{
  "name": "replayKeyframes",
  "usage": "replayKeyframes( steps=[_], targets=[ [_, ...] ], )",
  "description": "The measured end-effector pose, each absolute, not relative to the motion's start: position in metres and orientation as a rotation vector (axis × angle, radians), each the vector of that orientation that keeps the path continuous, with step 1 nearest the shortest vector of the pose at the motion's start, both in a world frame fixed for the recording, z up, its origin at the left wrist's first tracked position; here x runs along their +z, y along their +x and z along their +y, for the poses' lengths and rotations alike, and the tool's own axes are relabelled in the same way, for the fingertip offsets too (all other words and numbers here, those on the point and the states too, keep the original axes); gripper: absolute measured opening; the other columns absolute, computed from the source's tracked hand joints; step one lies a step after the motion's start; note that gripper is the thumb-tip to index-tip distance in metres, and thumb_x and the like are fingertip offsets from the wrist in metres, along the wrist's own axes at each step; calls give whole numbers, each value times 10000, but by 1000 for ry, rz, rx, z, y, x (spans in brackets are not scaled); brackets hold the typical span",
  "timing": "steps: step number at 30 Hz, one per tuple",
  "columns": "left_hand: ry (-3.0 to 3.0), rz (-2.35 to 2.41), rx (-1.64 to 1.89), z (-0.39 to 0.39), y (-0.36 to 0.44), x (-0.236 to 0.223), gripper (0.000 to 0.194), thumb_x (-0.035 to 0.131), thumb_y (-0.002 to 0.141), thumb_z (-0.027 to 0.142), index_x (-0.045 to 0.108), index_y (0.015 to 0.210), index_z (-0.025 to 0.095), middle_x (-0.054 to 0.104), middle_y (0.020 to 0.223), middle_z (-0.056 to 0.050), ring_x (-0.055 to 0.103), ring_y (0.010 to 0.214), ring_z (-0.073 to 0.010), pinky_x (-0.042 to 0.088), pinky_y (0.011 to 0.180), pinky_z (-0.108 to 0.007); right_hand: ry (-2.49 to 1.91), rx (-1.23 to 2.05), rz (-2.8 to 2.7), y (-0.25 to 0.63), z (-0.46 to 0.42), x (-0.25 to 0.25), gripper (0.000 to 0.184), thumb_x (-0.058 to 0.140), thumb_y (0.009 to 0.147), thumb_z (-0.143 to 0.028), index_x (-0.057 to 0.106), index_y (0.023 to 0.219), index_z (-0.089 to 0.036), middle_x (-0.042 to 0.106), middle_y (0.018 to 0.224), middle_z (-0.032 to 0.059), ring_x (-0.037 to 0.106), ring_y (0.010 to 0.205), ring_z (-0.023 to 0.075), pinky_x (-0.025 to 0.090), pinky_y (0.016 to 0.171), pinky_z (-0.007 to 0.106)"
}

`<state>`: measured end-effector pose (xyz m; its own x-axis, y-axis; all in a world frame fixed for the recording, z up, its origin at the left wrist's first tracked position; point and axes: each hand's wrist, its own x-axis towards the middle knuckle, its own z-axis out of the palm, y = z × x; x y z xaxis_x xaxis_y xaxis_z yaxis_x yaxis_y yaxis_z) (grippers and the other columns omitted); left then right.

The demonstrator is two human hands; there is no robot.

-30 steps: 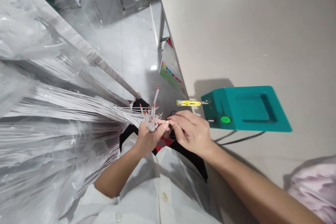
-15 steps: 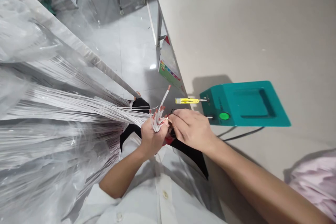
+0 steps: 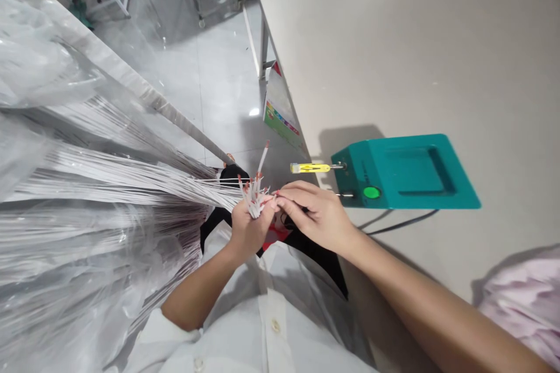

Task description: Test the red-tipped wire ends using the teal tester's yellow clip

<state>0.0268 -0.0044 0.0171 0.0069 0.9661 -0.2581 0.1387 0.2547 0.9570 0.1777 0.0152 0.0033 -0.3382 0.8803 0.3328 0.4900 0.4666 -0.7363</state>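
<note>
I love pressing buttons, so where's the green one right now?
In the head view, the green button is right of centre, on the teal box, just right of the right hand and lower than the yellow clip.

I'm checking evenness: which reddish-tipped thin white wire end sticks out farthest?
The slim, reddish-tipped white wire end nearest the picture's top; the others cluster lower, by the left hand.
</note>
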Motion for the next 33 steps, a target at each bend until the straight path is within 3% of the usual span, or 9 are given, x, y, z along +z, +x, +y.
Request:
replayKeyframes(
  steps=[9,11,14,17,20,26,29,31,33],
  targets=[
    [1190,1421,894,-7,26,8,194,538,767,249,615,611,161,523,501,28,453,486,-95,382,523,-225,-933,-157,-2318,182,19,11,140,553,811,-184,668,753,-129,686,716,60,624,626,158,481,578,274],
    [1147,1437,910,-6,28,9,205,532,775,258,608,614,157,517,492,30,435,464,-87,362,492,-218,-959,-142,-2367,181,19,13,167,528,827,-190,665,745,-138,686,720,57,623,626,155,467,561,269],
    [1076,1449,926,-5,27,13,194,555,768,294,615,656,147,485,465,42,399,429,-75,338,465,-212,-1091,187,-2340,182,18,12,195,482,849,-190,653,762,-160,683,757,49,627,642,138,457,539,240],
    [1032,1442,938,-4,25,17,217,578,759,334,618,664,143,467,454,48,381,411,-70,331,459,-212,-1212,547,-2121,181,17,7,171,484,868,-222,645,886,-170,692,861,63,649,746,144,504,637,242],
    [1051,1424,930,-4,24,16,200,580,754,320,633,663,150,505,487,38,412,433,-78,351,480,-216,-1164,671,-2007,179,15,4,164,486,879,-219,645,882,-181,695,871,55,653,786,134,518,693,237],
    [1211,1398,760,0,23,8,114,572,712,211,644,649,148,561,557,21,496,543,-101,406,557,-215,-1042,-14,-2344,178,14,11,198,494,855,-202,661,762,-149,687,742,61,626,644,148,461,571,270],
    [1133,1436,797,6,26,4,118,579,709,228,632,651,139,568,551,14,489,510,-94,392,512,-210,-1105,-125,-2472,182,13,24,259,497,853,-205,629,634,-165,628,601,40,577,553,141,409,526,287],
    [995,1454,842,12,30,6,120,591,702,239,639,730,132,589,554,15,449,430,-72,369,455,-205,-1132,-160,-2460,189,13,34,221,521,841,-211,636,658,-168,639,623,43,582,578,149,415,558,293],
    [885,1434,877,17,34,10,251,613,678,218,641,910,128,615,569,20,416,372,-55,353,416,-200,-1165,-244,-2410,199,16,42,152,540,836,-230,666,805,-151,687,767,77,615,693,184,440,641,309]
  ],
)
